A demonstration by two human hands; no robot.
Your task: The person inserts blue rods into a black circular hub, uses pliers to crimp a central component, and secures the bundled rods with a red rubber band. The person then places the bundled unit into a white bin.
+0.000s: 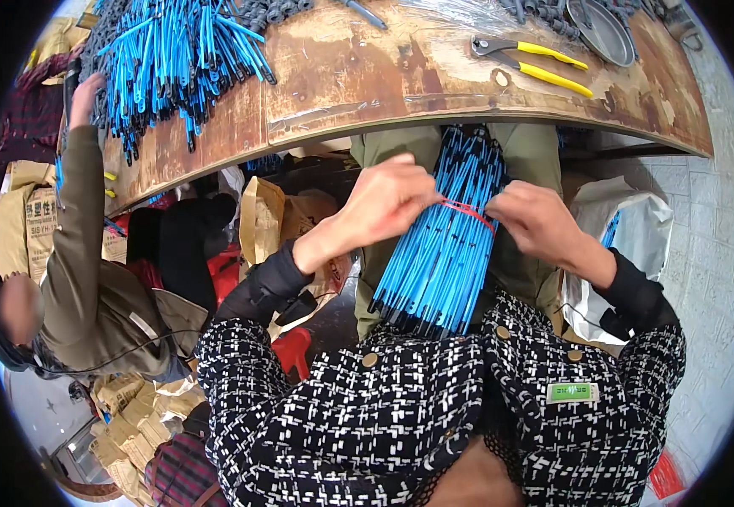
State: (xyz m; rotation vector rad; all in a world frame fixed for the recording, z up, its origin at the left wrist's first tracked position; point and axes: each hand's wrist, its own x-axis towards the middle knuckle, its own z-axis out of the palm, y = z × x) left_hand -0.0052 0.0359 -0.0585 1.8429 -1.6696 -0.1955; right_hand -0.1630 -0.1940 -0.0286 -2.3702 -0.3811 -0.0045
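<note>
A thick bundle of thin blue rods (pixel 439 262) with black tips lies on my lap between my thighs, its far end close to the table edge. A red tie (pixel 466 209) crosses the bundle near its middle. At the bundle's left side, my left hand (pixel 390 201) is closed, pinching one end of the tie. My right hand (pixel 540 221) is closed at the right side, its fingers pressed together by the tie's other end. The fingertips of the right hand are partly hidden.
On the wooden table (pixel 341 68) lie a heap of blue rods (pixel 181 68), yellow-handled pliers (pixel 536 66) and a round metal dish (pixel 603 34). A co-worker (pixel 88 287) reaches toward the table at left. A white sack (pixel 620 228) stands right of my legs; paper bags (pixel 261 220) stand left.
</note>
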